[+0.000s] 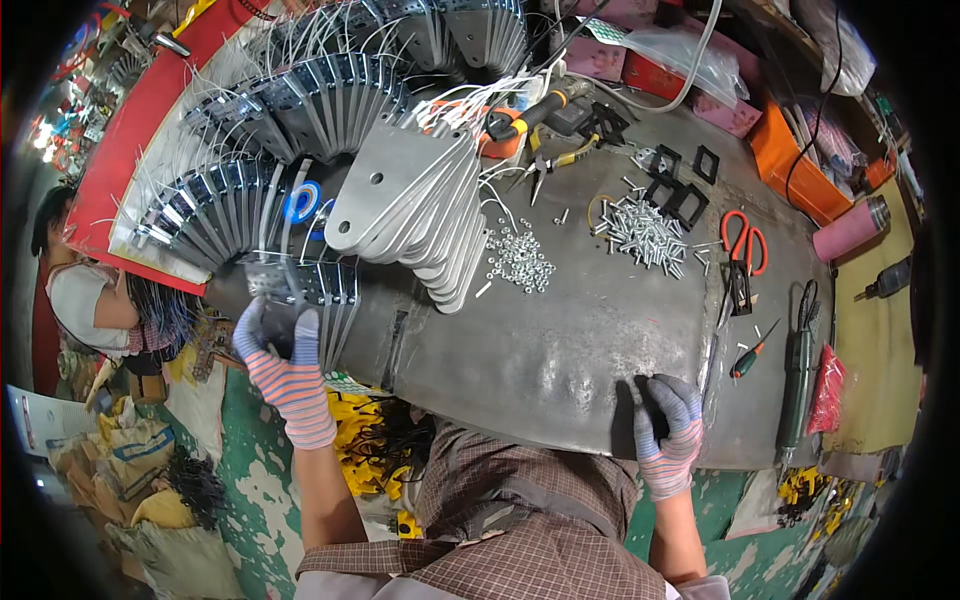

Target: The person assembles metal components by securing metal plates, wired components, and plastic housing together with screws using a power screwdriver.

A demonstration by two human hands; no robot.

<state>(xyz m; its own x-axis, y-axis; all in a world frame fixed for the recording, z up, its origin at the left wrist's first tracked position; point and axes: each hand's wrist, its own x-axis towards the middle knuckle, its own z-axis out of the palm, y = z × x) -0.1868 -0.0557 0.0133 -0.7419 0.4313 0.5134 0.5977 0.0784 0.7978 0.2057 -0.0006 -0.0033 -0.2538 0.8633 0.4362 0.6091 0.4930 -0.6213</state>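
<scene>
My left hand (287, 375), in a striped knit glove, is closed on the end of a grey metal bracket (272, 276), slightly blurred, beside a row of similar metal pieces (225, 205) standing on edge with white wires. At the table's front edge lies my right hand (668, 440), gloved the same way. Its fingers are loosely bent and apart, with nothing visible in them. Between the hands and further back, a fanned stack of grey metal plates (410, 200) with holes leans over the table. A pile of small nuts (522, 262) and a pile of screws (645, 232) lie right of it.
Red-handled scissors (742, 243), a small screwdriver (754, 350) and a dark green power screwdriver (799, 375) lie at the right. Pliers (560, 158) and black plastic frames (685, 190) are at the back. An orange bin (795, 165) stands far right. Another person (95, 300) sits at far left.
</scene>
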